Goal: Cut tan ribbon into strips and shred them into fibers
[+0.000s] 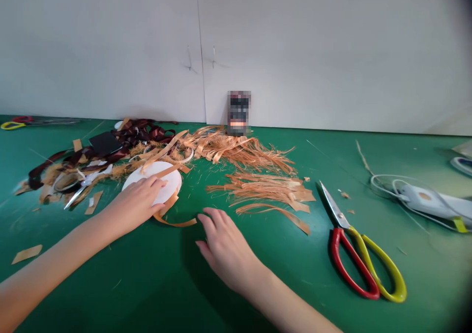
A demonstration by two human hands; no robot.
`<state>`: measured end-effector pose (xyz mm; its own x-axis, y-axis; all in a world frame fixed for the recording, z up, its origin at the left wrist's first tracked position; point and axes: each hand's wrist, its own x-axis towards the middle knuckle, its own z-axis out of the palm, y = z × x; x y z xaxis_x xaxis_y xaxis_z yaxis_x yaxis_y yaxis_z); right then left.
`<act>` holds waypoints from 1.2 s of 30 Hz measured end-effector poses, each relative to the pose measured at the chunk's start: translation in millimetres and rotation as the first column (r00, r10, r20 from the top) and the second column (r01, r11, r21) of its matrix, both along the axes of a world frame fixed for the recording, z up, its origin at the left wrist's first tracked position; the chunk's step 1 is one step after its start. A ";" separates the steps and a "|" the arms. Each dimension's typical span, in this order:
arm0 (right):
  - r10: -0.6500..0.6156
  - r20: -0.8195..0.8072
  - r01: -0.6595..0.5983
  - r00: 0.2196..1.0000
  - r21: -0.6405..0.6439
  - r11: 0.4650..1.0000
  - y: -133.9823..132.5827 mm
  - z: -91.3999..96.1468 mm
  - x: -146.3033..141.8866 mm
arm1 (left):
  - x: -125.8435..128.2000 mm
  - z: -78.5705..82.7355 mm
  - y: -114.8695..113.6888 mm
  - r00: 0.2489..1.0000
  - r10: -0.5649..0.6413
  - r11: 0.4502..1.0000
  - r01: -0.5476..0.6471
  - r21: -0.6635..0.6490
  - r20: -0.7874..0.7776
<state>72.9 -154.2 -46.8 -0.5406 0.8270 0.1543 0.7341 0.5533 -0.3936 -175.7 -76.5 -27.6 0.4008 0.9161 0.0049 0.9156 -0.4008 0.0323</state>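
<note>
Fingers of the left hand (pixel 138 200) lie over the white spool (pixel 172 181) on the table (pixel 155 289), grip uncertain, those of the right hand (pixel 226 244) parted beside the ribbon (pixel 179 224); steady pressure should limit slipping.

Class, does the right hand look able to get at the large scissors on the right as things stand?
Probably yes: the right hand appears to hold nothing, and only green tabletop shows between it and the scissors; the frayed strips lie farther back.
</note>
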 end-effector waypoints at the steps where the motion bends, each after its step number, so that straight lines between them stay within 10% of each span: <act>1: 0.032 0.001 -0.032 0.999 0.004 0.999 7.5 -1.9 -13.8 | -1.3 -1.2 -0.8 1.000 -0.005 1.000 0.005 -0.005 -0.015; 12: 0.106 0.095 -0.100 0.990 -0.072 0.992 20.9 -21.4 -51.0 | 11.4 -24.4 -6.4 0.990 0.109 0.981 -0.092 0.172 -0.090; 21: -0.076 -0.027 0.069 0.997 -0.200 0.977 -23.3 -13.9 4.6 | 16.2 -30.1 11.6 0.957 0.287 0.925 -0.286 0.252 0.032; 27: -0.226 -0.099 0.192 0.969 -0.273 0.943 -30.0 -7.8 45.6 | 14.7 -32.1 -14.6 0.998 0.056 0.988 -0.052 0.145 -0.019; 36: -0.334 -0.131 0.283 0.933 -0.302 0.910 -42.2 -2.4 103.7 | -7.8 -48.2 -17.3 0.980 0.194 0.934 -0.171 0.312 -0.044</act>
